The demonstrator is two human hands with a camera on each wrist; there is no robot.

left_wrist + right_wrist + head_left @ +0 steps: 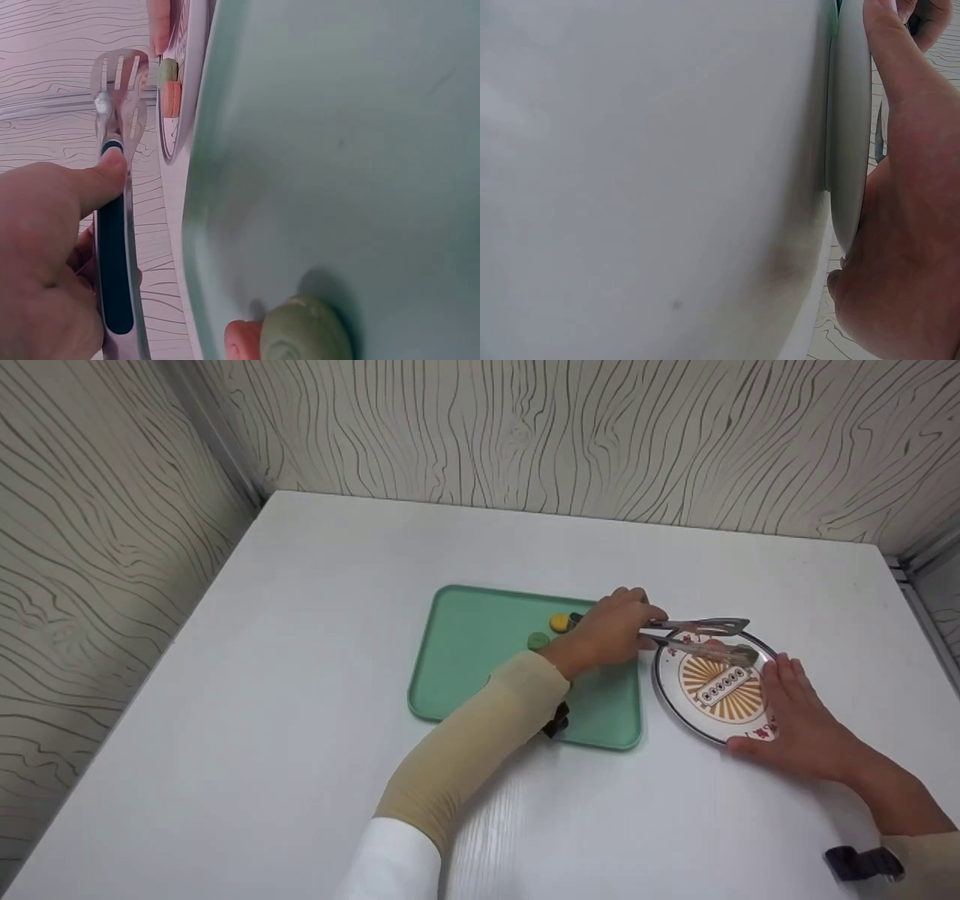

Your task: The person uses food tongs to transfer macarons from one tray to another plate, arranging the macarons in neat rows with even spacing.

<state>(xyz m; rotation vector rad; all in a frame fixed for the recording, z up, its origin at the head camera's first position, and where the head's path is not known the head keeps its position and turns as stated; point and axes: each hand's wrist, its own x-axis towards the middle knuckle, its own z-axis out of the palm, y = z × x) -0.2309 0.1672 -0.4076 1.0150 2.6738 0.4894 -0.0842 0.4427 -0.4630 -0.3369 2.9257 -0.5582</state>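
My left hand point(611, 630) grips metal tongs point(116, 232) with dark handle inlays, the thumb along one arm. The tongs' slotted heads stand apart above a round white plate point(694, 720) with a dark rim and a sunburst print. On the plate, a green macaron point(169, 71) and a pinkish-orange macaron point(171, 99) sit side by side, partly covered by the tongs in the head view. My right hand point(810, 727) rests against the plate's near right rim, thumb and fingers spread along it.
A green tray point(472, 652) lies left of the plate, partly under my left arm. It bears a yellow macaron point(559, 622), a green macaron point(304, 330) and a pink macaron point(242, 341). Patterned wall panels point(525, 435) stand behind the white table point(300, 675).
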